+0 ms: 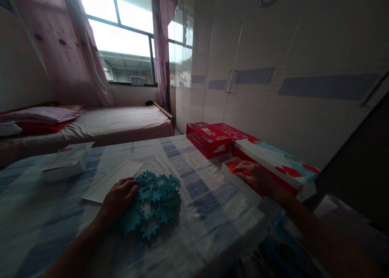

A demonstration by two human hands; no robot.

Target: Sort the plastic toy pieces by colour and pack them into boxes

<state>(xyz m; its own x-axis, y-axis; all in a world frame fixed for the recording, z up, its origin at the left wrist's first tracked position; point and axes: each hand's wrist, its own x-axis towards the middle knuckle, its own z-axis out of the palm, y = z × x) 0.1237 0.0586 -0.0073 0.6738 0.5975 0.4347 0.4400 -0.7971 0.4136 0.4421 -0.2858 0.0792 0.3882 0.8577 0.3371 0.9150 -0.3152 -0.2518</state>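
Observation:
A loose pile of teal interlocking plastic pieces (165, 205), with toothed edges and square holes, lies on the cloth-covered table. My left hand (119, 195) rests at the pile's left edge, its fingers loosely stretched and touching the pieces. Further right, my right hand (253, 174) reaches into a narrow white open box (243, 187). Its fingers are closed on an orange plastic piece (233, 168). More orange shows by the fingertips, but the hand covers much of the box's inside.
A red box (208, 140) stands at the table's far edge, beside a long red and white box (270, 156). A flat white card (112, 178) lies behind my left hand. Another white box (68, 160) sits at the far left. Beyond are a bed (127, 122) and a wardrobe (243, 59).

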